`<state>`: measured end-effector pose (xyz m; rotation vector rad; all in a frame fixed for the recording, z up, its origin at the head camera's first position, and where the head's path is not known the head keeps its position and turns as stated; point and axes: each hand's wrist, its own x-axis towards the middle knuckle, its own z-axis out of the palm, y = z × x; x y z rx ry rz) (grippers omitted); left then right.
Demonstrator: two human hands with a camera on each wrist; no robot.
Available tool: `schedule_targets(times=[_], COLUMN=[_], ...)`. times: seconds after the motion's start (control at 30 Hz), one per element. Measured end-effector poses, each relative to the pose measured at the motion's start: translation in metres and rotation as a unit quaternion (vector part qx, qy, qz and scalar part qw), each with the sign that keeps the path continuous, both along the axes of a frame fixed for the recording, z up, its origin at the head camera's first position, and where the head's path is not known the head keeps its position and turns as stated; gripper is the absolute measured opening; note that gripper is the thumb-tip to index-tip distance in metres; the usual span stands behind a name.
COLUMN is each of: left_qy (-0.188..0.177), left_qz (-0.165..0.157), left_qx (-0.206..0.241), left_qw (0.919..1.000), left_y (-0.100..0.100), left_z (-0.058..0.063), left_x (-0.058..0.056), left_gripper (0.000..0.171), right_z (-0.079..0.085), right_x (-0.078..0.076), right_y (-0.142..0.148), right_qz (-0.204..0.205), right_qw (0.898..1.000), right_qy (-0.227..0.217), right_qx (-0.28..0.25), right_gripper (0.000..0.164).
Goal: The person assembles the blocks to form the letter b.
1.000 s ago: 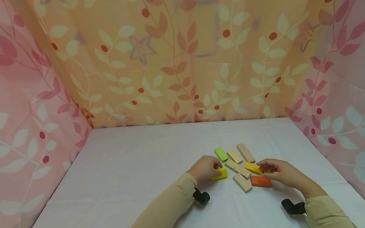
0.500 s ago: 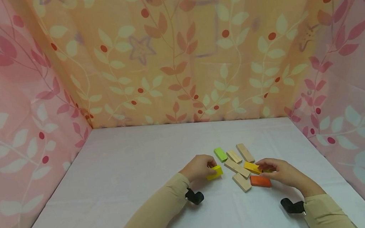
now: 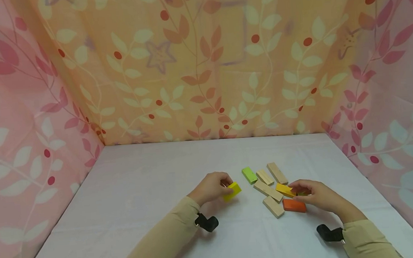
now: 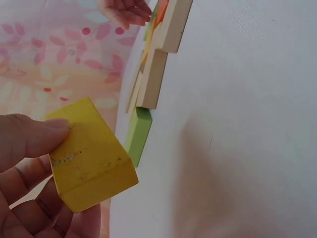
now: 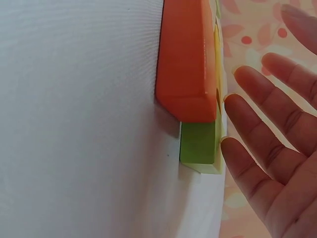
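My left hand pinches a yellow wooden block between thumb and fingers, above the cloth left of the other blocks. The left wrist view shows the thumb on the block's worn face. My right hand hovers at the right side of the group, its fingers relaxed and spread in the right wrist view, gripping nothing. Nearest to it are an orange block, a green block mostly hidden by the hand in the head view, and an amber block.
Several plain wooden blocks lie loosely together on the white cloth, with a light green block at their far left. Leaf-patterned curtains close off the back and both sides. A black camera sits on the left wrist.
My left hand has carried the yellow block leftward, away from the other blocks, and tilted it. My right hand and the lying blocks have stayed nearly where they were.
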<state>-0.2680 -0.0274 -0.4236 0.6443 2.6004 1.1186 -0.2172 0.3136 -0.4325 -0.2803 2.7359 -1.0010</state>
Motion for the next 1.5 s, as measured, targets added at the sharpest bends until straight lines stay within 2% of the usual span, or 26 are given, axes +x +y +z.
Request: schedule_targets(times=[0.4,0.67,0.83,1.07,1.33,1.5], left_qy=[-0.037,-0.109,-0.138,-0.153,-0.174,-0.180], left_qz=[0.042,0.071,0.091,0.113,0.159,0.183], left_qx=[0.063,0.124,0.137,0.134,0.159,0.144], left_qw=[0.9964,0.9837,0.9768,0.9724,0.9588,0.9557], left_y=[-0.037,-0.059,-0.068,-0.074,-0.079,-0.082], left_z=[0.001,-0.005,-0.013,-0.022,-0.031,-0.033], left_x=[0.004,0.009,0.013,0.020,0.022,0.026], left_gripper=[0.012,0.017,0.019,0.020,0.025,0.025], right_z=[-0.002,-0.001,-0.002,-0.002,-0.003,-0.005], right_x=[-0.001,0.002,0.003,0.002,0.001,0.000], right_y=[0.001,-0.002,-0.003,-0.003,-0.001,-0.001], right_qz=[0.007,0.015,0.017,0.029,0.041,0.055], right_qw=[1.000,1.000,1.000,1.000,0.999,0.998], right_qy=[-0.001,-0.002,-0.005,0.004,0.013,0.020], right_qx=[-0.008,-0.007,-0.012,-0.007,-0.008,-0.013], right_gripper=[0.045,0.044,0.043,0.042,0.043,0.042])
